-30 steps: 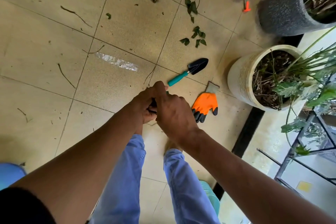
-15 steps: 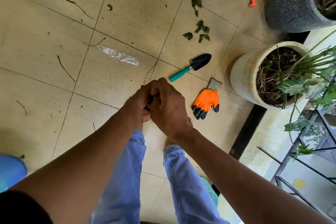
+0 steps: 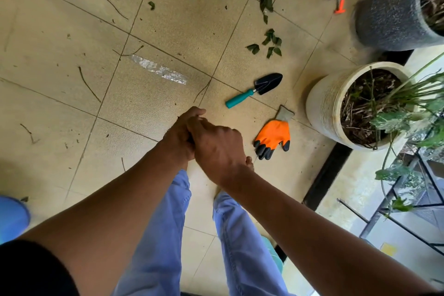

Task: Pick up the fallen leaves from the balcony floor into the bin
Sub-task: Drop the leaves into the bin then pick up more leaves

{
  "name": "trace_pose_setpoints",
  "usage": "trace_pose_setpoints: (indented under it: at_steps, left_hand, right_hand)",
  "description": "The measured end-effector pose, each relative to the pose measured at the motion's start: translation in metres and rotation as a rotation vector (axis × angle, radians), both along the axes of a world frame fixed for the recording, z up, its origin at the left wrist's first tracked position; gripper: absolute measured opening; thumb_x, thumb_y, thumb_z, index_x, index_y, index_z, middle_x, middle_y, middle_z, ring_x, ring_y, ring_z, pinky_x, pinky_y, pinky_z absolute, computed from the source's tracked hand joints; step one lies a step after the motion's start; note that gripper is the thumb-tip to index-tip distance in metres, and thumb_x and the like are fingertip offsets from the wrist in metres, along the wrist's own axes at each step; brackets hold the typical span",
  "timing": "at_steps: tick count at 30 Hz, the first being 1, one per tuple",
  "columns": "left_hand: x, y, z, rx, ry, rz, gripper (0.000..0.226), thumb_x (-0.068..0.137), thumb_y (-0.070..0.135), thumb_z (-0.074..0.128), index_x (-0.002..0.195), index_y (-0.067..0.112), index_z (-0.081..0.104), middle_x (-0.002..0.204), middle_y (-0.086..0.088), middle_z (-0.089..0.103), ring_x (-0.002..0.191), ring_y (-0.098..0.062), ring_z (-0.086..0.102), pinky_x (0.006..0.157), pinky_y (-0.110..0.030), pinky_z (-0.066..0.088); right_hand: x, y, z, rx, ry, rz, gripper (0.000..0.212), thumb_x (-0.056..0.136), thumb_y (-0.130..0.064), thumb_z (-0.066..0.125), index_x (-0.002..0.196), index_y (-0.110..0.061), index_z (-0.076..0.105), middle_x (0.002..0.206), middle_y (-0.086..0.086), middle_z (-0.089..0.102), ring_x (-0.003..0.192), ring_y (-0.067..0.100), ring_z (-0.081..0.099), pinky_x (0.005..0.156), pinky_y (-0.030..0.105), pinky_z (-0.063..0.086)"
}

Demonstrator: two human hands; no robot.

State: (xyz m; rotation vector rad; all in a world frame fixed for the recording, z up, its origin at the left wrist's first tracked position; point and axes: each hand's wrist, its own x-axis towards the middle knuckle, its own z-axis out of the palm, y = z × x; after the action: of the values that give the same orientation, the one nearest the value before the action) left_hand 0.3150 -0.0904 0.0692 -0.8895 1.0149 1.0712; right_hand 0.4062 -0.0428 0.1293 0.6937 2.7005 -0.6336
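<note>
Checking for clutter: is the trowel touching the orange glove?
Apart. The head view shows bare tile between the trowel and the orange glove.

hands clasped together out front

both bare arms reach forward and meet above the knees. the right hand [image 3: 217,149] lies over the left hand [image 3: 179,136], its fingers curled round the left one. the left fingers are curled too; whether they hold anything cannot be seen.
</note>
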Motion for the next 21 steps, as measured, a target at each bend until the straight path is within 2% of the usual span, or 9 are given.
trace_pose_setpoints:
  at_steps: [5,6,8,10,12,14,17,19,21]
  left_hand:
    - [-0.013,-0.028,-0.024,0.032,-0.023,0.104,0.058,0.097,0.034,0.062,0.044,0.024,0.04,0.043,0.011,0.034,0.043,-0.003,0.036,0.061,-0.013,0.025]
    - [-0.015,-0.033,-0.027,-0.002,0.011,0.118,0.057,0.097,0.03,0.063,0.045,0.023,0.041,0.043,0.01,0.035,0.043,-0.003,0.035,0.059,-0.013,0.028]
    - [-0.02,-0.039,-0.027,-0.055,0.038,0.127,0.049,0.097,0.027,0.064,0.054,0.022,0.041,0.044,0.009,0.037,0.042,-0.003,0.036,0.042,-0.012,0.028]
    - [-0.023,-0.043,-0.027,-0.074,0.053,0.116,0.044,0.099,0.031,0.062,0.063,0.022,0.037,0.043,0.009,0.037,0.037,-0.002,0.035,0.029,-0.013,0.021]
    - [-0.026,-0.047,-0.029,-0.038,0.081,0.086,0.045,0.1,0.042,0.057,0.066,0.021,0.037,0.043,0.009,0.036,0.033,-0.001,0.033,0.025,-0.014,0.02]
    - [-0.029,-0.053,-0.036,0.013,0.087,0.078,0.047,0.099,0.051,0.052,0.066,0.02,0.04,0.045,0.009,0.035,0.033,-0.001,0.032,0.025,-0.015,0.021]
    - [-0.034,-0.067,-0.052,0.07,0.05,0.023,0.05,0.096,0.059,0.051,0.065,0.022,0.04,0.047,0.009,0.034,0.036,-0.001,0.031,0.026,-0.014,0.018]
    - [-0.039,-0.074,-0.061,0.073,0.029,0.01,0.052,0.095,0.061,0.052,0.062,0.022,0.041,0.048,0.008,0.037,0.037,-0.001,0.029,0.028,-0.013,0.014]
    - [-0.046,-0.081,-0.067,0.054,0.029,0.014,0.055,0.096,0.06,0.053,0.058,0.022,0.042,0.047,0.008,0.038,0.037,-0.001,0.029,0.029,-0.013,0.012]
  right_hand:
    - [0.011,-0.021,0.008,-0.094,0.038,0.105,0.05,0.074,0.001,0.055,0.123,-0.01,0.058,0.098,0.006,0.069,0.045,0.03,0.052,0.045,0.028,0.026]
    - [0.017,-0.026,0.007,-0.118,0.072,0.115,0.053,0.072,0.0,0.054,0.124,-0.012,0.059,0.104,0.004,0.07,0.045,0.027,0.05,0.044,0.027,0.028]
    - [0.027,-0.033,0.002,-0.158,0.075,0.066,0.057,0.071,-0.004,0.055,0.126,-0.019,0.061,0.114,-0.004,0.069,0.051,0.023,0.055,0.045,0.026,0.033]
    - [0.034,-0.034,-0.009,-0.204,-0.086,-0.101,0.051,0.079,-0.008,0.055,0.125,-0.028,0.063,0.12,-0.009,0.067,0.073,0.023,0.067,0.058,0.028,0.036]
    - [0.05,-0.037,-0.054,-0.262,-0.307,-0.337,0.045,0.085,-0.014,0.05,0.122,-0.037,0.063,0.121,-0.009,0.066,0.099,0.027,0.067,0.075,0.032,0.038]
    - [0.068,-0.037,-0.105,-0.251,-0.502,-0.568,0.046,0.078,-0.028,0.04,0.113,-0.054,0.056,0.114,-0.008,0.068,0.108,0.034,0.062,0.091,0.04,0.039]
    - [0.096,-0.043,-0.189,-0.245,-0.67,-0.742,0.053,0.066,-0.044,0.032,0.111,-0.07,0.043,0.123,-0.001,0.066,0.121,0.038,0.056,0.095,0.055,0.036]
    - [0.087,-0.044,-0.19,-0.3,-0.682,-0.719,0.04,0.076,-0.051,0.039,0.112,-0.064,0.05,0.125,-0.001,0.064,0.121,0.035,0.052,0.096,0.049,0.034]
    - [0.075,-0.045,-0.2,-0.307,-0.652,-0.61,0.026,0.092,-0.049,0.054,0.113,-0.039,0.063,0.12,0.0,0.063,0.119,0.03,0.053,0.092,0.037,0.039]
